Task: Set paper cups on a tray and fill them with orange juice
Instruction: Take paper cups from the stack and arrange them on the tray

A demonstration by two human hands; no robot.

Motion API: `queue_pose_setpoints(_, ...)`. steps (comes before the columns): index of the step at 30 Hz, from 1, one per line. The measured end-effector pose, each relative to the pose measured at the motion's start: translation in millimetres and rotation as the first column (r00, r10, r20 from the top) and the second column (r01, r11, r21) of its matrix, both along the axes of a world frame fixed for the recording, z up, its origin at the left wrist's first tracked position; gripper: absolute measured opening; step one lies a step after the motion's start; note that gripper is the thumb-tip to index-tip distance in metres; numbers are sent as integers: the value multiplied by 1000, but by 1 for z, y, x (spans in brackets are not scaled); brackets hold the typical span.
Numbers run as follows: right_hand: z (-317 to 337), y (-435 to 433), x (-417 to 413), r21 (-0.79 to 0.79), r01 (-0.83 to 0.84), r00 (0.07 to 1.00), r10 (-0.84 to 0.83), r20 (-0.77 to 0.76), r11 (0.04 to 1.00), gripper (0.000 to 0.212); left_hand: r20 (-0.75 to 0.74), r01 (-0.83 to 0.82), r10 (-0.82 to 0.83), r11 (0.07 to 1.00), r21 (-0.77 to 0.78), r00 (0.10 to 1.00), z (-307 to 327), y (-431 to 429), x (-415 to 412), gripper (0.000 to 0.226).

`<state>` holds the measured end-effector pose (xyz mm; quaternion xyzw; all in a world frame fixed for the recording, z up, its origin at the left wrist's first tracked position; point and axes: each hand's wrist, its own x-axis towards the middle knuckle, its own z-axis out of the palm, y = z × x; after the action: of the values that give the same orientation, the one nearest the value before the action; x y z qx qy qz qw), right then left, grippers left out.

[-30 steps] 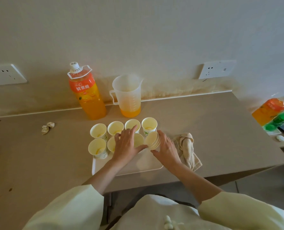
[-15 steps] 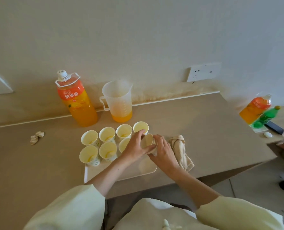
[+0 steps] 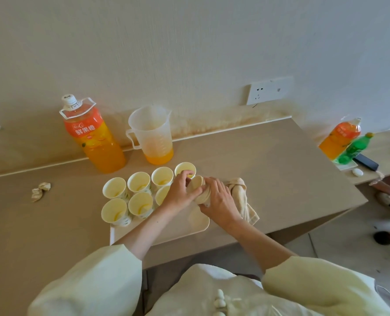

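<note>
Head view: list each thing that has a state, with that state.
Large orange juice bottle with white cap: upright, capped, mostly full.
Clear plastic measuring jug: upright, a little juice at the bottom.
Seven paper cups on the white tray: upright, nearly empty.
Stack of nested paper cups: tipped sideways between both hands.
Left hand: grips the stack's front end.
Right hand: grips the stack.
Beige cloth: crumpled.

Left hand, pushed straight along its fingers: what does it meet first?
The stack of cups gripped by the right hand; the left hand pinches its top end. Beyond that, probably the far-right cup, though depth is unclear.
</note>
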<state>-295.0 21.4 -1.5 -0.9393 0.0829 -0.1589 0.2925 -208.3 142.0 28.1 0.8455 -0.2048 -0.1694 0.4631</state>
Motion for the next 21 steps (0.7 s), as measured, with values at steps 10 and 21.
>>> queue_pose_setpoints(10, -1, -5, 1, 15, 1, 1000, -2, 29, 1000, 80, -98, 37, -40, 999, -38, 994, 2, -2, 2, 65)
queue_pose_setpoints(21, 7, 4, 3, -3, 14, 996, -13, 94, 1000, 68, -137, -40, 36, 999, -30, 990, 12, -3, 3, 75)
